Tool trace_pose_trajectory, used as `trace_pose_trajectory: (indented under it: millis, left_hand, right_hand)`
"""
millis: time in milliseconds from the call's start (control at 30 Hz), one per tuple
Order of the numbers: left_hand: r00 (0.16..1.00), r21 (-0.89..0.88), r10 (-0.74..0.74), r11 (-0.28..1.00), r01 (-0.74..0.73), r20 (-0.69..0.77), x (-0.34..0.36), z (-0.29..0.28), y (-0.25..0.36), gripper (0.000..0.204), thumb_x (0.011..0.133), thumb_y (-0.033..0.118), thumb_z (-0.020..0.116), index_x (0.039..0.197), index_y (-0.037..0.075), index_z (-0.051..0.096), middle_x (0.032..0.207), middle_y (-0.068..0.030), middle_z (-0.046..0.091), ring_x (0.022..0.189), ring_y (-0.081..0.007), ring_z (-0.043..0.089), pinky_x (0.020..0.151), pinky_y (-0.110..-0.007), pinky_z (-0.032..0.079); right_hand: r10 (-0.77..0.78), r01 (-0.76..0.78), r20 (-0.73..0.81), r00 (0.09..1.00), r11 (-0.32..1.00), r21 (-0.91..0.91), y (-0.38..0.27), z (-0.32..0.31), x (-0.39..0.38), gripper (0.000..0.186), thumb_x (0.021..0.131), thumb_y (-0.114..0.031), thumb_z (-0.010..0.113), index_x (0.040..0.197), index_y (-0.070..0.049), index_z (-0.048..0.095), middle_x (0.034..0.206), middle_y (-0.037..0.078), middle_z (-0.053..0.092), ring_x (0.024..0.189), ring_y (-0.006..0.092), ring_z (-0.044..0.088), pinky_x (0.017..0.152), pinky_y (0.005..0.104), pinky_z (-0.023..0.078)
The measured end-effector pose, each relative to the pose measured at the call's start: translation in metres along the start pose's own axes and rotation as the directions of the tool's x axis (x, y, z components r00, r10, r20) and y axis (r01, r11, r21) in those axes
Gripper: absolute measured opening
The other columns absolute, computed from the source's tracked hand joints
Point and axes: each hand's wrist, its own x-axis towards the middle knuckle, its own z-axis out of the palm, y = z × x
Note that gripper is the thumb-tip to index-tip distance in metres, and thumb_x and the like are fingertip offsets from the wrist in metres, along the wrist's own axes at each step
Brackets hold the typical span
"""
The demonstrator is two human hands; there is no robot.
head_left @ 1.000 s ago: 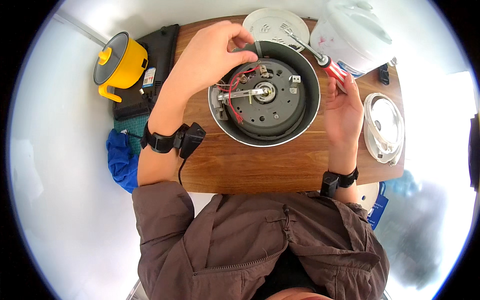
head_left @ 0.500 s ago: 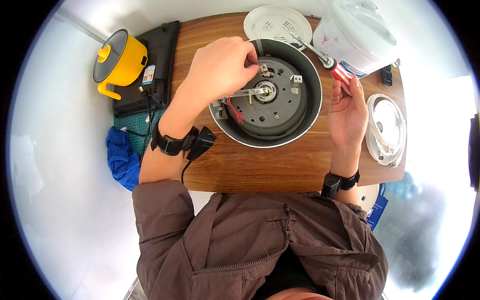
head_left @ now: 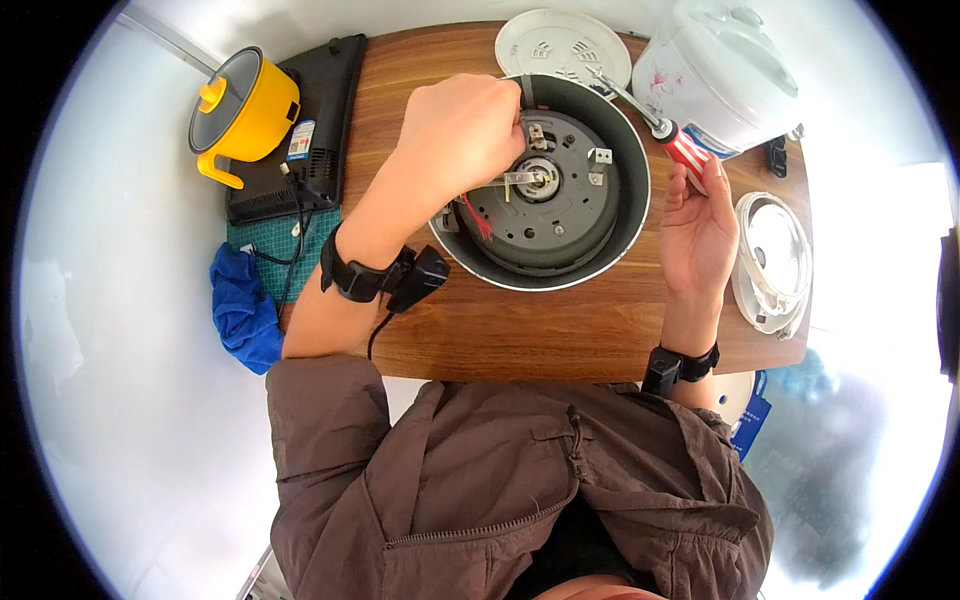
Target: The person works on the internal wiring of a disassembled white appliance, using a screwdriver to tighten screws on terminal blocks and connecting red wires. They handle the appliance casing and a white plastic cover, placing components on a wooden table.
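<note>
An open round grey metal housing (head_left: 640,215), apparently the underside of a rice cooker, rests on the table. Inside are a round plate (head_left: 545,225) with small metal brackets, a central spring-like piece and red wires (head_left: 478,222). My left hand (head_left: 462,135) reaches over the housing's left side, its fingers curled inside the far left rim; the fingertips and anything in them are hidden. To the right of the housing, my right hand (head_left: 698,235) holds a screwdriver (head_left: 685,150) by its red-and-white striped handle, the shaft pointing up and left, away from the housing's inside.
Behind the housing lies a white vented cover (head_left: 545,45), beside a white lidded appliance shell (head_left: 710,85). A white ring-shaped part (head_left: 772,260) sits at the right edge. On the left are a yellow pot (head_left: 240,115) on a black panel (head_left: 335,110), a green mat (head_left: 315,245) and a blue cloth (head_left: 243,310).
My left hand has shifted slightly right and turned, its back now covering more of the fingers. The screwdriver stays in my right hand, nearly still. The whole view has moved a little.
</note>
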Motion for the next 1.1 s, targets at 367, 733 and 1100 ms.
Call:
trace_pose_trajectory:
  millis: [367,733,1100]
  left_hand:
    - [0.901,-0.243,0.043,0.956,-0.162,-0.433,-0.040,0.016,-0.005,0.006,0.086,0.015,0.075,0.090,0.011,0.075,0.087,-0.0019,0.071,0.084,-0.0243,0.066,0.080,-0.039,0.050]
    - [0.769,-0.190,0.064,0.953,-0.236,-0.636,-0.043,0.045,-0.002,0.008,0.081,0.012,0.079,0.086,0.014,0.073,0.088,0.0036,0.065,0.086,-0.0218,0.063,0.086,-0.040,0.047]
    - [0.776,-0.191,0.079,0.949,-0.251,-0.626,-0.044,0.044,-0.003,0.005,0.083,0.011,0.077,0.085,0.012,0.073,0.087,0.0016,0.063,0.085,-0.0223,0.062,0.085,-0.039,0.047]
  right_hand:
    - [-0.190,0.193,0.038,0.981,0.946,-0.259,-0.015,0.020,-0.003,0.028,0.104,-0.007,0.061,0.128,0.001,0.050,0.110,0.018,0.070,0.091,0.0246,0.073,0.080,0.0318,0.060]
    - [-0.305,0.400,0.262,0.915,0.615,-0.679,-0.046,0.062,0.004,0.040,0.102,-0.009,0.064,0.136,0.004,0.045,0.107,0.020,0.071,0.084,0.0237,0.074,0.079,0.0340,0.061]
    - [-0.218,0.516,0.469,0.856,0.280,-0.810,-0.065,0.096,0.012,0.044,0.099,-0.008,0.069,0.137,0.002,0.048,0.103,0.017,0.074,0.083,0.0217,0.076,0.074,0.0300,0.063]
